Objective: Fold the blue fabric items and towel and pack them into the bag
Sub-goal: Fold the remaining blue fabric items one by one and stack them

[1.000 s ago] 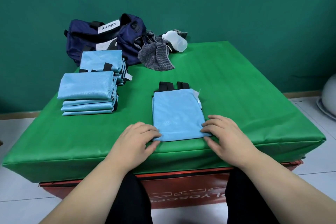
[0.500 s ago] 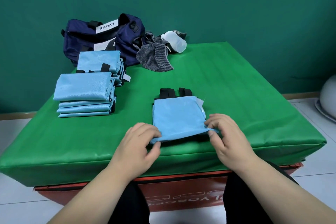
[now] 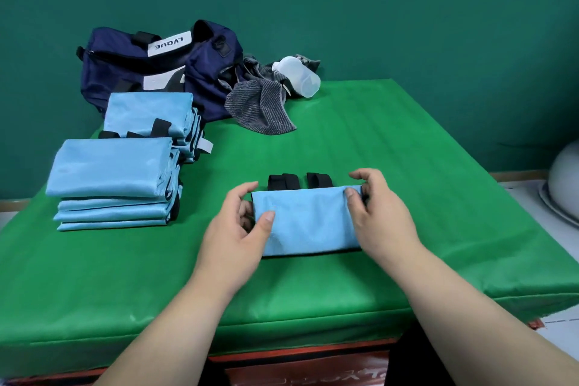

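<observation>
A light blue fabric item (image 3: 308, 219) with black straps at its far edge lies folded over on the green table (image 3: 391, 182). My left hand (image 3: 238, 229) pinches its left end, thumb on top. My right hand (image 3: 376, 210) pinches its right end near the far corner. Two stacks of folded blue fabric items lie at the left, a near stack (image 3: 112, 182) and a far stack (image 3: 150, 113). The navy bag (image 3: 156, 72) sits at the back left. A grey striped towel (image 3: 260, 106) lies crumpled beside the bag.
A white plastic bottle (image 3: 297, 78) lies behind the towel. A green wall stands behind the table. A pale round object (image 3: 564, 185) sits on the floor at the right. The table's near edge is below my forearms.
Both hands lifted the near edge of the blue item and carried it away from me over the far half, so the item now shows half its former depth.
</observation>
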